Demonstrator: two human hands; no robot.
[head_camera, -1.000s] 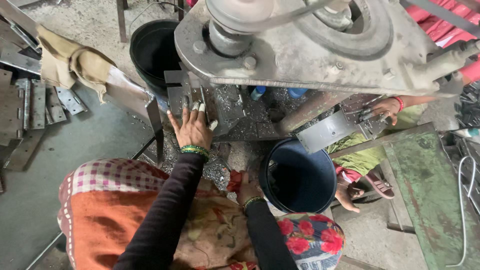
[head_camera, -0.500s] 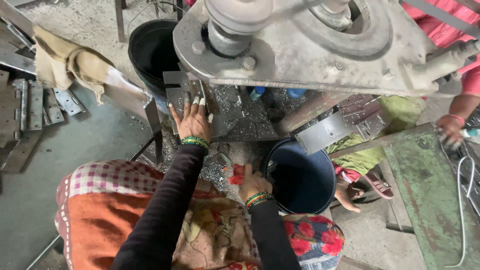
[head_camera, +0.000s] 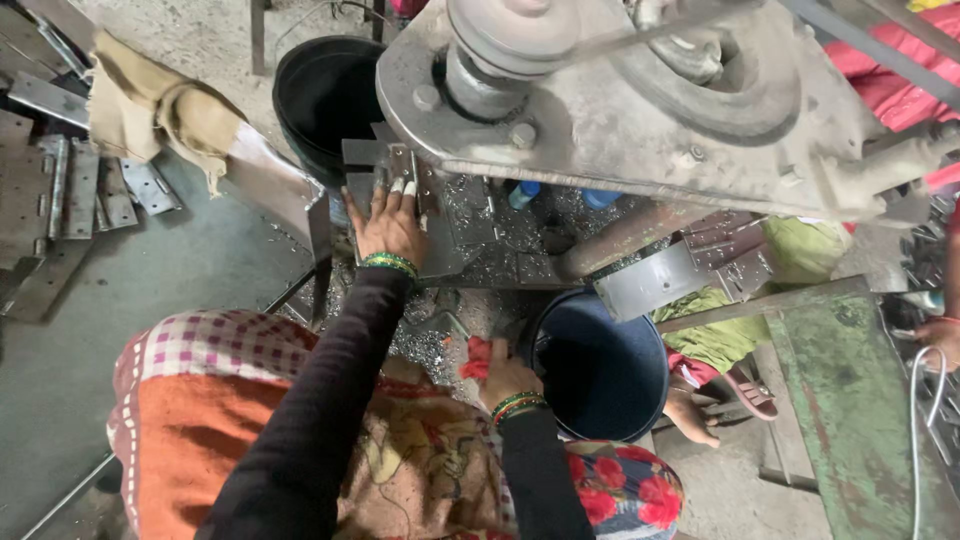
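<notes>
Left hand (head_camera: 388, 228), fingers spread, pressing flat metal plates (head_camera: 385, 170) steady on the press bed (head_camera: 480, 235) beneath the grey machine head (head_camera: 640, 110); right hand (head_camera: 503, 375), loosely curled beside a red scrap (head_camera: 476, 357), grip unclear, next to the dark bucket (head_camera: 600, 370) positioned to catch pieces.

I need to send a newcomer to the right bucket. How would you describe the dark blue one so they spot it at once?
Start at the big grey machine filling the top of the view. Below its bed, beside the right hand, stands the dark blue bucket. The other bucket is black and sits beyond the left hand.
</notes>
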